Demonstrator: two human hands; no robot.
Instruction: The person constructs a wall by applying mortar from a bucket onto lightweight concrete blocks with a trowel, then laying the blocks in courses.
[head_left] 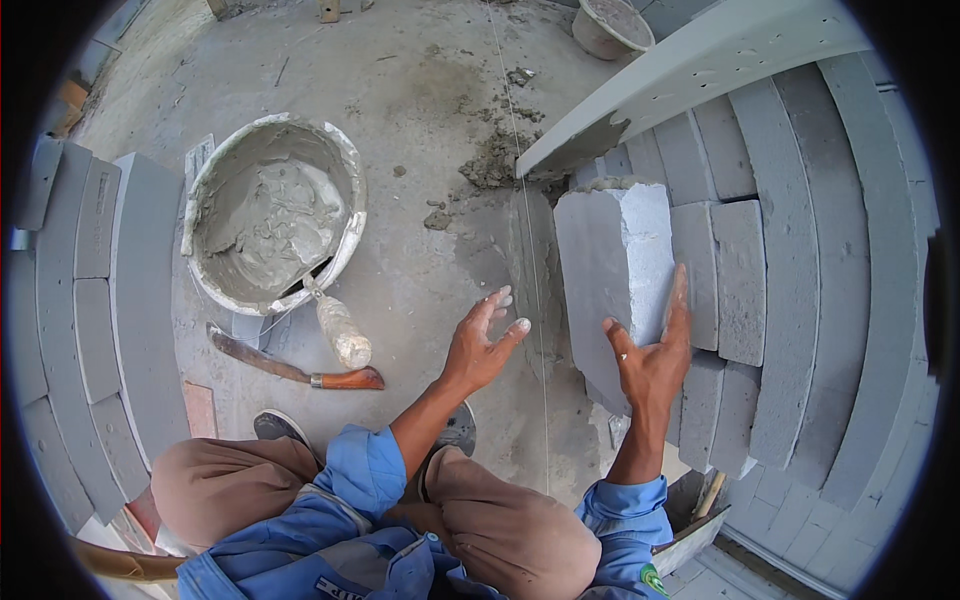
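A grey block (592, 275) with a rough, pale broken side stands in front of me on the right, beside the end of a long white bar. My right hand (655, 365) grips its near end, thumb on the grey face and fingers along the pale side. To the left of the block, my left hand (485, 345) hovers over the floor, fingers apart and holding nothing. A white bucket (352, 180) of wet mortar (280, 215) stands farther left. A trowel with a mortar-caked handle (343, 330) leans out over its rim. Below lies a curved knife (300, 372) with a wooden handle.
Grey blocks (800, 270) are stacked on the right, with the perforated white bar (690, 75) crossing their far end. More blocks (140, 300) stand at the left. A taut string (508, 100) runs along the floor past mortar crumbs (492, 165). Another bucket (605, 30) sits far right.
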